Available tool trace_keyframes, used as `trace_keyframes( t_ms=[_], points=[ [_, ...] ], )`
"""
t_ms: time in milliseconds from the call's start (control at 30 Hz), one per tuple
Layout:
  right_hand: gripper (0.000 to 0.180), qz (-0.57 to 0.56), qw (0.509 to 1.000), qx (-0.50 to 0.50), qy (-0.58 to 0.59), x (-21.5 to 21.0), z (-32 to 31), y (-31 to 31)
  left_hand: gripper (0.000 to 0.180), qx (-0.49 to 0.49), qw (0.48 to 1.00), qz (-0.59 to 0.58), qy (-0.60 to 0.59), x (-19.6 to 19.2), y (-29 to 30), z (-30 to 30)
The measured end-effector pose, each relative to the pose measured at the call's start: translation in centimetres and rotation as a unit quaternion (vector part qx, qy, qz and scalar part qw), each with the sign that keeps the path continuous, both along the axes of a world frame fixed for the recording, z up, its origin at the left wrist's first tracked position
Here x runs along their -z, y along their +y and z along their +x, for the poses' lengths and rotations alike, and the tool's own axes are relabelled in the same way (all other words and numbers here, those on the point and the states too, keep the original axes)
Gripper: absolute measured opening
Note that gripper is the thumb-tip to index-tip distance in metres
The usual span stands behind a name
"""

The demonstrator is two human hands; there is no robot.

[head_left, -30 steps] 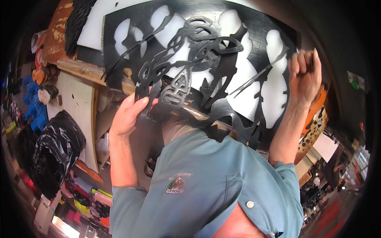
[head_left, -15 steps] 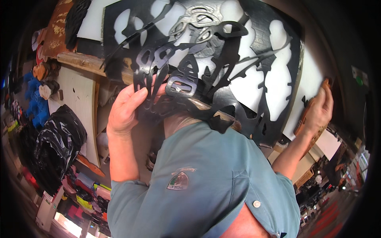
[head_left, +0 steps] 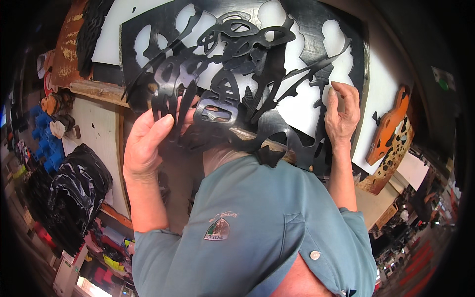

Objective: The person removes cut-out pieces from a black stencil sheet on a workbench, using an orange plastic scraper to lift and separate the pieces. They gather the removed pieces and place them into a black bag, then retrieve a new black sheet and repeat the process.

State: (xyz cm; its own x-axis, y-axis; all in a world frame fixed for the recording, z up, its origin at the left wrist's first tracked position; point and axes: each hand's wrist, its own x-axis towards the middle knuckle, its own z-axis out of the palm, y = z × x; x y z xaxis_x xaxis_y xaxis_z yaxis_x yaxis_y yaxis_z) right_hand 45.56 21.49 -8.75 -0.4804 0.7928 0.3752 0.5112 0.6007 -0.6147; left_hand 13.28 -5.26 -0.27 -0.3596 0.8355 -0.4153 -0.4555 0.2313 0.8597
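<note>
My left hand is closed, thumb against fingers, on a bunch of black cut-out pieces. The pieces are thin, glossy and looped, like flat leather or rubber cuttings, and they spread rightward in a tangle. One wider piece with slots hangs beside my fingers. Behind them lies a large black sheet with shoe-shaped holes, through which a white surface shows. My right hand is over the sheet's right side, its fingers half bent and apart, with nothing seen in it. Whether its fingertips touch the sheet, I cannot tell.
On the white board at right lies an orange, dark-spotted block, next to a rusty speckled plate. A wooden rail runs along the left. Blue objects and a black plastic bag are further left.
My right hand has let go of the orange block and moved left over the black sheet. The left hand has shifted slightly left and down, still holding the cut-out pieces.
</note>
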Motion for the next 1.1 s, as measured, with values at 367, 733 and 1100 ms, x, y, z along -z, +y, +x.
trace_keyframes(
  t_ms=[367, 733, 1100],
  points=[
    [0.041, -0.088, 0.955, -0.222, 0.174, -9.2, -5.3, -5.1, 0.054, -0.004, 0.986, 0.135, -0.099, 0.2, 2.2, 1.9],
    [0.041, -0.030, 0.950, -0.268, 0.158, -9.3, -10.8, -6.1, 0.056, -0.057, 0.969, 0.180, -0.160, 1.3, 2.5, 2.8],
    [0.036, -0.035, 0.957, -0.245, 0.152, -8.9, -9.7, -6.9, 0.052, -0.105, 0.943, 0.241, -0.203, 1.3, 3.7, 4.0]
  ],
)
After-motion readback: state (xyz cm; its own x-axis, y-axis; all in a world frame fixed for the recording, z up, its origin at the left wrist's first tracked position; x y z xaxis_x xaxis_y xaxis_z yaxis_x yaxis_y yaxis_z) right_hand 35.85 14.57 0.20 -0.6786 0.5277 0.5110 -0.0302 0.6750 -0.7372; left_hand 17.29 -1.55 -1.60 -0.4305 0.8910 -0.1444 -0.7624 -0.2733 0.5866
